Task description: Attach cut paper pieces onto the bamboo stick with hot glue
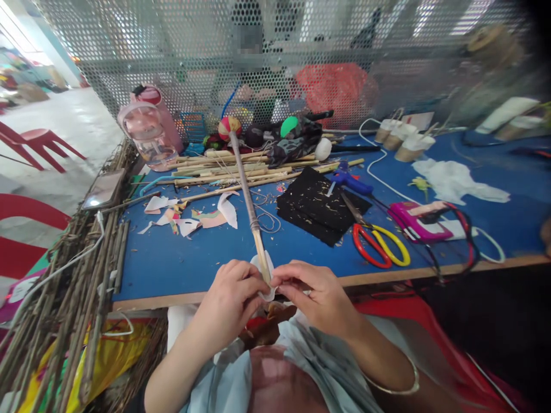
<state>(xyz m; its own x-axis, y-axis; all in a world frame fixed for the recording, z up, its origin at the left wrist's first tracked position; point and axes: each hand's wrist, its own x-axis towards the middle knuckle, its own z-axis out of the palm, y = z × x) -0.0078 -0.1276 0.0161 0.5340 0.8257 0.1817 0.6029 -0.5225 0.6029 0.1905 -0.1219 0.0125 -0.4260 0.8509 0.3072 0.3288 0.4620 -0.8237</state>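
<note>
Head view, left hand (230,298) and right hand (317,295) fingers pinching bamboo stick (249,201), white scrap (266,267) half hidden.

Left hand (232,293), right hand (317,295) near centre, fingertips pinched, tips meeting; forearms converge inward from near edge.

Stick's (247,186) near end behind the hands (230,298) (316,295)

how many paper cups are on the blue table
3, clustered at the back right of the blue table: the left cup, the middle cup, the front cup. Pale blurred shapes farther right may be more.
</note>
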